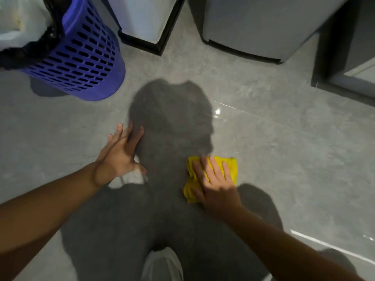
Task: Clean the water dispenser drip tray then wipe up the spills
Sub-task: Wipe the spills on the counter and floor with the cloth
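Observation:
A yellow cloth [230, 166] lies flat on the grey tiled floor [284, 149], right of centre. My right hand [215, 179] presses down on it with fingers spread, covering its middle. My left hand [119, 153] is held out with fingers apart over the floor to the left, holding nothing. The white base of the water dispenser [146, 23] stands at the top centre. No drip tray is in view, and no spill is clearly visible on the floor.
A blue perforated bin [85, 59] with a black liner stands at the top left. A grey appliance [259, 27] stands at the top right, and a dark frame [332, 82] further right. My knee [162, 262] shows at the bottom centre.

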{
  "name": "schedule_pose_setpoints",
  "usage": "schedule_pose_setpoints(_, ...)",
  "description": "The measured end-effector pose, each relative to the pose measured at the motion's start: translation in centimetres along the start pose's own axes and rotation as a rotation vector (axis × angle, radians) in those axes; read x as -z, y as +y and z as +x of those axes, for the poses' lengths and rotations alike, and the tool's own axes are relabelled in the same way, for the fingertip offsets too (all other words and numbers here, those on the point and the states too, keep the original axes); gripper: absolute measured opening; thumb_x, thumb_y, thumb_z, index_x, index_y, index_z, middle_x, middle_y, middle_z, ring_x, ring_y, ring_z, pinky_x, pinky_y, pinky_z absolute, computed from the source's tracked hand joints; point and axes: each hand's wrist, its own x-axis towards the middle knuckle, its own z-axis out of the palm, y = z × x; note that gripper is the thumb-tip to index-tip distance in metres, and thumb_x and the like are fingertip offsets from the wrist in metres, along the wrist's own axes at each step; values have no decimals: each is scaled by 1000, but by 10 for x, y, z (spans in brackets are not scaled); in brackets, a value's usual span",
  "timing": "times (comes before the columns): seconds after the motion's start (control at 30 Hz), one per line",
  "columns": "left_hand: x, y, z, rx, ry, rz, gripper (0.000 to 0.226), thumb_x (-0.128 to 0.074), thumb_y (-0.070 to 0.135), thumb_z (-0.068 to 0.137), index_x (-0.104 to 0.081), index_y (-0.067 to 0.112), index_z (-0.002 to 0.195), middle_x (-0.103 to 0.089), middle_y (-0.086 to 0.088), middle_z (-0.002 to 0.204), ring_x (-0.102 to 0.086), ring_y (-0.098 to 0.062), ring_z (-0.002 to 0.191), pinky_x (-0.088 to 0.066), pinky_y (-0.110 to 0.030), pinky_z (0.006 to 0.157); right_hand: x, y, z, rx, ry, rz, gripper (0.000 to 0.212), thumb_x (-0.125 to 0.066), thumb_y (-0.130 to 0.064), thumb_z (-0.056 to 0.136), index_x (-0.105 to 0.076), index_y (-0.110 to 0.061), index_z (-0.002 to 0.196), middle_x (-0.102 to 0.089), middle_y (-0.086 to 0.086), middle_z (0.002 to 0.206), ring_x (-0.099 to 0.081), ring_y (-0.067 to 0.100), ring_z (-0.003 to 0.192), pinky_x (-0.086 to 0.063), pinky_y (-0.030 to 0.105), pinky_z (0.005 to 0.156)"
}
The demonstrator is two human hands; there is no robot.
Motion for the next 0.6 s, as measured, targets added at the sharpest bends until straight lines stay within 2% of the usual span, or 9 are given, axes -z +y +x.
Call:
schedule_pose_setpoints(0.1,-1,0,-1,-11,16,3,151,-88,73,48,1,37,165,7,-7,176,9,-41,159,-13,-66,126,2,50,-73,-197,-37,-25,73,-40,-58,100,-33,-18,161,-23,11,171,-23,35,157,-21,63,122)
schedule_pose_setpoints(0.17,-1,0,-1,-23,26,16,151,-87,74,48,-1,34,166,5,-10,175,8,-42,159,-14,-67,125,18,90,-82,-335,-82,-16,77,-33,-62,100,-35,-13,160,-26,16,169,-28,41,154,-22,64,120)
schedule_pose_setpoints(0.23,1,1,1,-22,19,28,151,-88,74,48,-4,32,166,4,-12,175,7,-43,159,-14,-67,125,36,125,-57,-461,-50,3,83,-23,-66,98,-31,-12,161,-27,18,168,-27,42,153,-20,65,120)
schedule_pose_setpoints(0.37,4,6,-1,-16,-12,72,150,-86,76,51,-4,28,166,5,-12,175,5,-45,159,-16,-65,125,70,176,44,-660,62,87,79,-19,-62,101,-8,-20,166,-5,11,174,-4,36,159,-5,62,125)
schedule_pose_setpoints(0.5,14,20,1,-2,-66,193,150,-85,77,51,-6,19,164,-4,-22,170,-5,-51,156,-20,-61,126,80,165,115,-652,93,66,77,-22,-60,103,-1,-20,165,1,9,175,3,33,160,1,60,126)
schedule_pose_setpoints(0.6,21,37,7,-34,-47,277,127,-90,71,44,-35,8,140,-33,-24,143,-36,-50,135,-37,-54,115,59,111,92,-434,87,1,77,-28,-57,103,-5,-20,166,-4,10,174,-2,35,159,-1,59,125)
